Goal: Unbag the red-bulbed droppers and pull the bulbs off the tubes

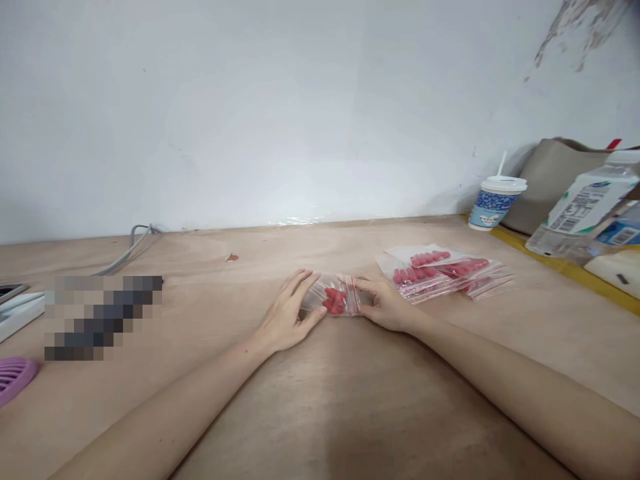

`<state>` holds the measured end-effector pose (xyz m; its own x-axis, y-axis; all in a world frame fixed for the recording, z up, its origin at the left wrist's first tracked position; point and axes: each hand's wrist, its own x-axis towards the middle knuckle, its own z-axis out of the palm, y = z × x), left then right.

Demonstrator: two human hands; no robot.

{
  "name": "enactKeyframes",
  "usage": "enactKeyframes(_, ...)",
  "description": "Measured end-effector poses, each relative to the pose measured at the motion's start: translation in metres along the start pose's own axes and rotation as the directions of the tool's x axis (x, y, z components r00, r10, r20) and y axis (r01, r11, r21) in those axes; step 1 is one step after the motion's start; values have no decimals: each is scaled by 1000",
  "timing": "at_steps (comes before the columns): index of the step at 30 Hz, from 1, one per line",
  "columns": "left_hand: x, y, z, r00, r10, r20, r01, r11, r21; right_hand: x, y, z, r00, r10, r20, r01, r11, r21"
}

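Note:
A small clear zip bag [353, 303] with a red seal line lies on the table between my hands, with several small red pieces [334, 301] bunched inside it. My left hand [291, 317] holds the bag's left end, its thumb on the near edge and its fingers along the far edge. At the sealed right end, my right hand [384, 305] grips the bag between thumb and curled fingers. Just beyond my right hand lies a pile of similar zip bags [425, 290] with red pieces lined up in them.
To the right stand a blue and white paper cup [493, 203] with a straw, a plastic bottle [583, 207] and a grey bag [543, 177]. Yellow tape [565, 267] crosses the table there. On the left are a cable [125, 250], a blurred-out dark object [105, 320] and a purple slatted item [17, 380].

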<state>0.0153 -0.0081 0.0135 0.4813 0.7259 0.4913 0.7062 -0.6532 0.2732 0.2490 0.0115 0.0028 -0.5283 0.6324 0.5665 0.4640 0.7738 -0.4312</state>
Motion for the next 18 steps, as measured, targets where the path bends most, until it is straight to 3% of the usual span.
enactKeyframes(3,1,1,-1,996,-16,91,16,1000,-1,3,0,0,996,83,-43,-81,996,35)
enactKeyframes(6,2,1,-1,989,-35,143,40,999,-30,5,-3,-1,988,152,0,-151,983,103)
enactKeyframes(14,3,0,0,998,-58,-28,59,997,49,5,-6,-1,961,273,44,-276,959,69)
enactKeyframes(18,3,-1,-2,999,-53,-7,53,999,-13,6,-4,-2,965,234,122,-251,957,148)
